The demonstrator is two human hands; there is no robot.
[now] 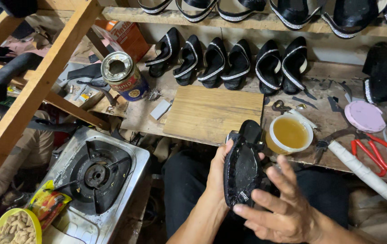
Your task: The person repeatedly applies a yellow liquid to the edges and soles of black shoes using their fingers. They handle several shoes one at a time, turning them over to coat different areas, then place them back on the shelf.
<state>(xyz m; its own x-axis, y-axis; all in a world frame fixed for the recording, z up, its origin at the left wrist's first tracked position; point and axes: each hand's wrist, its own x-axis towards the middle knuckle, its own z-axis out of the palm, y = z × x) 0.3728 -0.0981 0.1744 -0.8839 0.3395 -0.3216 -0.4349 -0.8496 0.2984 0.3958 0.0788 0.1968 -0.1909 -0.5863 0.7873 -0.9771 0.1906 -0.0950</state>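
Note:
A black shoe (243, 169) with a glittery trimmed edge is turned sole-up over my lap. My left hand (218, 174) grips it along its left side, thumb up by the heel end. My right hand (277, 203) is spread, its fingers pressing the toe end and right edge of the sole. Just beyond the shoe, a white tub of amber glue (290, 133) stands at the front edge of the wooden workbench (148, 119).
Several black heeled shoes (229, 63) line the back of the bench, more on the shelf above. A plywood board (214, 113), tin can (124, 76), red scissors (379, 153), white-wrapped tool (361, 169) and pink disc (364, 116) lie around. A gas stove (96, 174) and nut bowl (16, 227) sit left.

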